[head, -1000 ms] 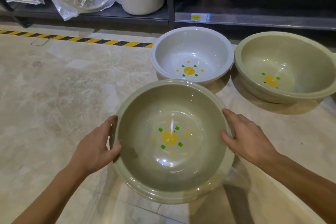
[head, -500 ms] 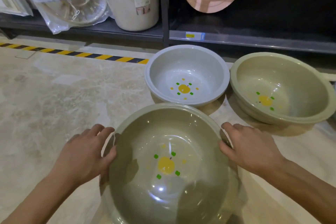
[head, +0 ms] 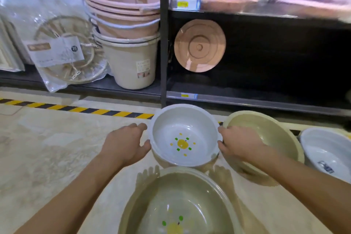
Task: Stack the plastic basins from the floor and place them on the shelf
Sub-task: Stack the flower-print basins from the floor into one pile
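1. The black shelf (head: 247,100) spans the top of the view. Its lower right bay holds only a round pink lid (head: 199,45), and none of the floor basins is on it yet.
2. The marbled floor (head: 47,157) carries four basins, each apart from the others. I judge that no stacking is done and the whole shelf step is left.
3. One olive-green basin (head: 180,205) lies nearest me, and a second green basin (head: 275,138) lies to my right.
4. A white basin (head: 182,135) with a yellow flower print sits between them, just in front of the shelf.
5. My left hand (head: 125,144) clasps its left rim and my right hand (head: 239,142) clasps its right rim, fingers curled round the edge.
6. Hidden or unclear:
   - The upper shelf is blurred.
   - The nearest green basin is cut off at the bottom.
   - A blue-printed white basin (head: 326,152) is cut off at the right.
   - My right arm covers part of the second green basin.
   - I cannot tell whether the white basin has left the floor.
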Demonstrator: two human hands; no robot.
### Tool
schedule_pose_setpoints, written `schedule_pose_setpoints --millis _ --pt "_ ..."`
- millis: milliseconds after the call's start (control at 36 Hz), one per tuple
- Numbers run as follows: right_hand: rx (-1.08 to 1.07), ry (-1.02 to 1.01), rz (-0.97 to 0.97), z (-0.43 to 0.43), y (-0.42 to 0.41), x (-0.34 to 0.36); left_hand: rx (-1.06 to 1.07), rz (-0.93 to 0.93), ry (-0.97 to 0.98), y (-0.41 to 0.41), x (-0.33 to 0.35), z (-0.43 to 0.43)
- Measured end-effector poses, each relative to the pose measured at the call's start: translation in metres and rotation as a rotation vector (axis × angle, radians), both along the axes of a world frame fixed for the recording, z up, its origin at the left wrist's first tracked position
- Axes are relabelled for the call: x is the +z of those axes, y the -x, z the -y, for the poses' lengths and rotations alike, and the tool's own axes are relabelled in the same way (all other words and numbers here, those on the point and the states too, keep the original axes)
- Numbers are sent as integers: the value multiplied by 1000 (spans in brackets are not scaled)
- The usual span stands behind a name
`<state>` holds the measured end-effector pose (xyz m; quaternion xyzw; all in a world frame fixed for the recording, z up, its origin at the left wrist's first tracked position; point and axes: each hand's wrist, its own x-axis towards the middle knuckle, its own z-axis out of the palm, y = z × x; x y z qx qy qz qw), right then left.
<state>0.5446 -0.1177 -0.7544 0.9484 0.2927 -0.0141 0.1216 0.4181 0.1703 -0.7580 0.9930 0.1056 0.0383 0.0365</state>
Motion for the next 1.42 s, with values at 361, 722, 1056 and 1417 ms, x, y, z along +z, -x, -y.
schedule_pose_setpoints --millis 361,722,1056,1417 --pt "18 10 27 -14 -117 -52 117 -12 -64 -70 -62 7" --pt "-35 -87 -88 -14 -215 -151 394 -152 157 -109 -163 19" --pt "-114 -320 -229 -4 -240 -215 522 -2 773 -107 -192 14" --pt "-155 -883 -361 20 -180 -120 427 328 911 -73 -116 -2"
